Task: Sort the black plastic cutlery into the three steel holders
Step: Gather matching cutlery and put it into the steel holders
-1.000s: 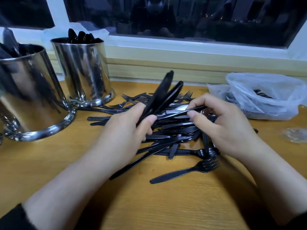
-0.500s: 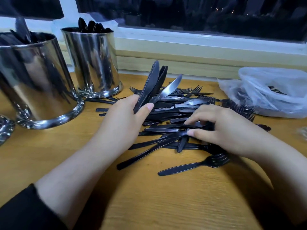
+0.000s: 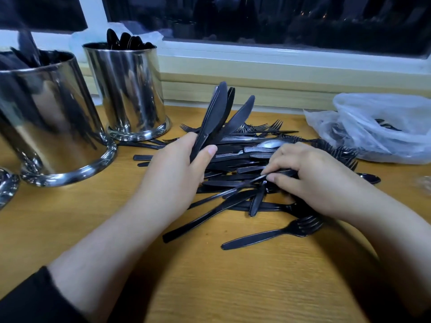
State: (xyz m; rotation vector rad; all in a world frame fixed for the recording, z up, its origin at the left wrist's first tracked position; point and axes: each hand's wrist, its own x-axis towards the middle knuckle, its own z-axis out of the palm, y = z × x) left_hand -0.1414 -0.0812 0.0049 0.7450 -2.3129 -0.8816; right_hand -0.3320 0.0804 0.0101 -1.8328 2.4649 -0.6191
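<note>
the third steel holder [image 3: 7, 185] is cut off at the left edge. left hand [image 3: 172, 173] grips a fan of smooth black knives [image 3: 217, 117], blades up. right hand [image 3: 312, 176] pinches one thin handle in the cutlery pile [image 3: 245, 159] on the wooden table [image 3: 210, 287]. two shiny round holders [image 3: 46, 117] [image 3: 128, 89] stand left; the crinkled plastic bag [image 3: 384, 127] blurs its contents.

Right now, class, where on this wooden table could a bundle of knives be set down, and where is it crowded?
Bare wood lies between the large steel holder and the left hand, and along the near edge of the wooden table. Crowded: the heap of black plastic cutlery, up to the clear plastic bag.
</note>
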